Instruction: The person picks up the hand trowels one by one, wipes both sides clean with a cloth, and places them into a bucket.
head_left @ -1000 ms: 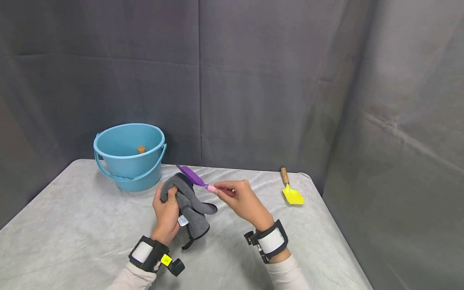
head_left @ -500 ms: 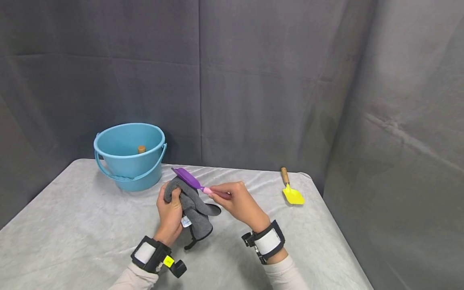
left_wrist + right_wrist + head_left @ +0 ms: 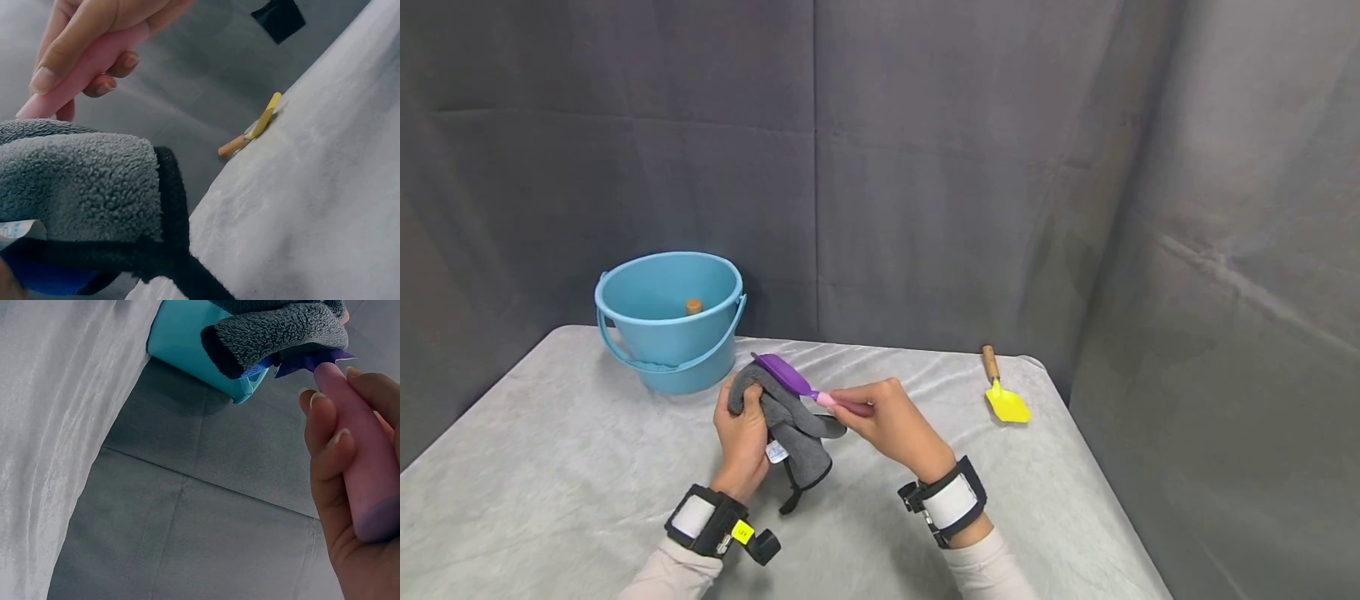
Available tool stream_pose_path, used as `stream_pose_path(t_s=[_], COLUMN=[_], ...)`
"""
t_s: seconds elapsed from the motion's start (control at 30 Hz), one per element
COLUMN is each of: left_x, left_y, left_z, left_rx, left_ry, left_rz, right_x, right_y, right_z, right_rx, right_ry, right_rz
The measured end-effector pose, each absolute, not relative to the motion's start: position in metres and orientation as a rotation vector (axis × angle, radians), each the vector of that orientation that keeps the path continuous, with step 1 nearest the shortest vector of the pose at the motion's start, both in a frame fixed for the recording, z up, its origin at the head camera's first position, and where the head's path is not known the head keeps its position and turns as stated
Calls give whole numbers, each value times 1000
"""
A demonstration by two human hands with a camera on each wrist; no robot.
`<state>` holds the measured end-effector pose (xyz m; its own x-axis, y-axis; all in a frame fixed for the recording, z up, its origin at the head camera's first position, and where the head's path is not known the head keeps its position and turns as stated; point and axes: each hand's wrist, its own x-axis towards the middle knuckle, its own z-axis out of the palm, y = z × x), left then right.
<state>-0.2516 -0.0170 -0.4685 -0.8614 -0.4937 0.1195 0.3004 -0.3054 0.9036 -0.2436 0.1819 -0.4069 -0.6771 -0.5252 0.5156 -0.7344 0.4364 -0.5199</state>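
Note:
My left hand [image 3: 741, 433] grips a grey fleece cloth [image 3: 793, 425] with a black edge, held just above the table. My right hand [image 3: 880, 417] grips the pink handle [image 3: 842, 404] of a small toy shovel whose purple blade [image 3: 778, 372] lies against the top of the cloth. In the left wrist view the cloth [image 3: 81, 187] fills the lower left, with the pink handle [image 3: 81, 69] and my right hand's fingers [image 3: 94, 37] above it. The right wrist view has the pink handle [image 3: 359, 462], my right hand's fingers [image 3: 328, 456], the purple blade [image 3: 309, 361] and the cloth [image 3: 275, 328].
A blue bucket [image 3: 667, 321] with a wooden handle end [image 3: 693, 307] showing inside stands at the back left of the grey-covered table [image 3: 550, 467]. A yellow trowel [image 3: 1003, 398] with a wooden handle lies near the table's right back corner. Dark curtains hang behind.
The purple blade has shifted left and slightly down across the cloth, and my right hand has moved left with it. My left hand keeps its grip on the cloth.

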Motion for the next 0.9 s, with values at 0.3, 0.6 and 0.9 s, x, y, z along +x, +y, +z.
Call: stream_pose_path(t_s=[0.3,0.6,0.9], left_x=[-255,-261,-264], left_y=[-25,-40,-61], left_z=[-467,-467,-458], left_rx=[275,305,361], left_ry=[-1374,-1341,-1293], left_rz=[-2199,-2205,-2195], right_x=[-243,-242,-244], right_y=[182,183,181], right_z=[-409,-410,-409], right_rx=[1131,1159,1208], right_ry=[-2436,-2460,-2475], right_rz=[1124,1083,1039])
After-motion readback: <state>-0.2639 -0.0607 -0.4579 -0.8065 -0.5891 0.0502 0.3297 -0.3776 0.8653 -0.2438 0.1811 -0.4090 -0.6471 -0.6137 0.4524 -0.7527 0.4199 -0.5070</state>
